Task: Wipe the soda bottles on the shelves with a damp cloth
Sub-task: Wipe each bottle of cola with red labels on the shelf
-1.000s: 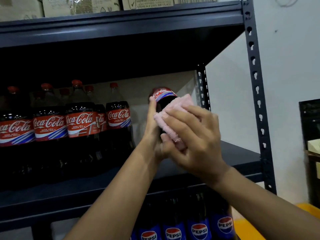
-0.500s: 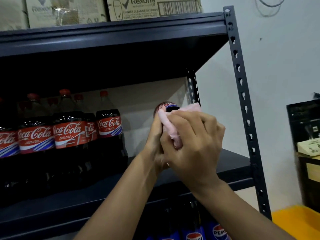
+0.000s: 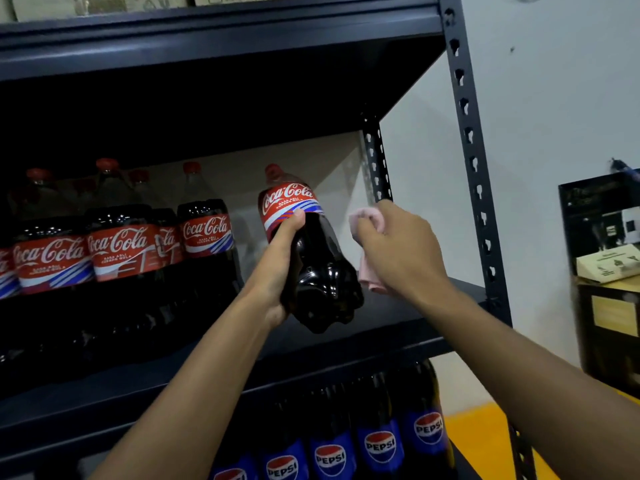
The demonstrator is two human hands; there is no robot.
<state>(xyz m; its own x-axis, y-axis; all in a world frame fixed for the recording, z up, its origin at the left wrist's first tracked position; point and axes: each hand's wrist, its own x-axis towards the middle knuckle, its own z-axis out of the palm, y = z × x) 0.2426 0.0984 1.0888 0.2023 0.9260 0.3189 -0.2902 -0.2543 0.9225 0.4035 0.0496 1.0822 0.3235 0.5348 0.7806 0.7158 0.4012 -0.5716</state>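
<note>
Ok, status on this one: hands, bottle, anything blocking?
Left hand grips tilted Coca-Cola bottle. Right hand holds pink cloth beside it. Other Coca-Cola bottles stand left, apart.

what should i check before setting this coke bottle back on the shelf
1. Grip: left hand wraps the held Coca-Cola bottle at its body, ok.
2. Bottle upright: not ok, it is tilted and lifted off the shelf.
3. Free spot: bare board shows right of the standing Coca-Cola row, ok.
4. Cap on: red cap in place, ok.
5. Pink cloth out of the way: right hand grips it close beside the bottle; touching or not, cannot tell.
6. Bottle wiped all round: cannot tell.
</note>
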